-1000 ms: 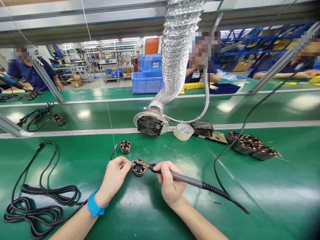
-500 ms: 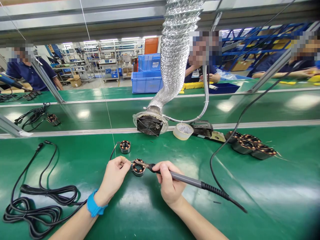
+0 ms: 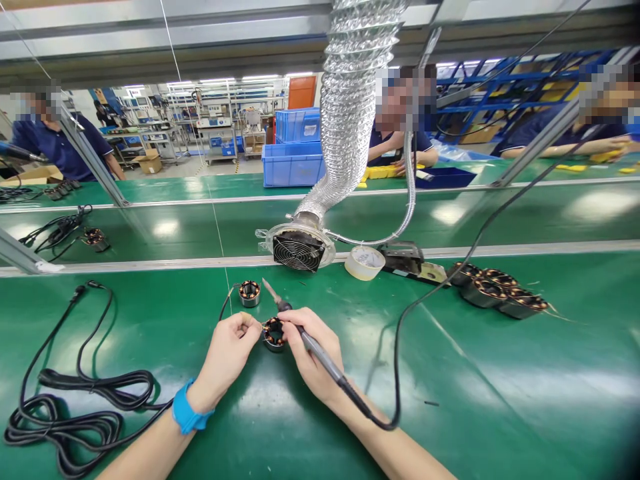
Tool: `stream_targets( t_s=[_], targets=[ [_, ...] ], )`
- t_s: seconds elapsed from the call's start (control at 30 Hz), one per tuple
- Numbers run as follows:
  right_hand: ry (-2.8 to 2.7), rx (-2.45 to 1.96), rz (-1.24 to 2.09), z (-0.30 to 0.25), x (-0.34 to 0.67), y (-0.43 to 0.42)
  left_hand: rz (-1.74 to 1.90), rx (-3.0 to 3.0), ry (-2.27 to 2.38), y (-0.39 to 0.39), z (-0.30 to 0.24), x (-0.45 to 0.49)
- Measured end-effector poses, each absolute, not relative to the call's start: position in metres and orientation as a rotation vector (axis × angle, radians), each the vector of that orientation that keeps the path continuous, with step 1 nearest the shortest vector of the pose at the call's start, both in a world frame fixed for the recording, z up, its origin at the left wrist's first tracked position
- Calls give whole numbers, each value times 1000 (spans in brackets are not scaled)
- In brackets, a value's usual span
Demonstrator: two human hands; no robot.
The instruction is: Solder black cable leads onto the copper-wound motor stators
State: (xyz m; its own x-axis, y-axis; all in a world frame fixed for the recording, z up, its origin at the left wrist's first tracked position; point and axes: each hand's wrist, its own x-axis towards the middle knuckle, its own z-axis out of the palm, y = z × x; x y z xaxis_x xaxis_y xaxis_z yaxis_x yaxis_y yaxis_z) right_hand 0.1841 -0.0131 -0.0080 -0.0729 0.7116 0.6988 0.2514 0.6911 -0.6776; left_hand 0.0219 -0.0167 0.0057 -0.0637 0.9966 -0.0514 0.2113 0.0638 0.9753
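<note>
A small round motor stator with copper windings (image 3: 273, 332) sits on the green bench between my hands. My left hand (image 3: 227, 357), with a blue wristband, is closed in a pinch at the stator's left edge, where a thin wire runs up. My right hand (image 3: 313, 357) is wrapped round a grey soldering iron (image 3: 305, 337) and touches the stator's right side. The iron's tip points up and away, above the stator. A second stator (image 3: 249, 293) with a black lead lies just behind.
A fume duct with a fan grille (image 3: 299, 250) hangs at the bench's back edge, beside a tape roll (image 3: 365, 261) and an iron stand (image 3: 407, 260). Several stators (image 3: 495, 291) lie at right. A coiled black cable (image 3: 75, 407) lies at left. Other people work across the conveyor.
My right hand has swung the soldering iron from lying across the stator to pointing up and away, its tip lifted off. The iron's cord moved left. My left hand stayed put.
</note>
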Motion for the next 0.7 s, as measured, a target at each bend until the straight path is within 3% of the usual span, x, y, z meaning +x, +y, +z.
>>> stream_targets(
  t_s=[0.37, 0.7],
  targets=[
    [-1816, -657, 453, -23, 174, 1, 1051, 1434, 1311, -19, 6, 16],
    [-1796, -706, 455, -24, 177, -3, 785, 1409, 1236, -14, 21, 0]
  ],
)
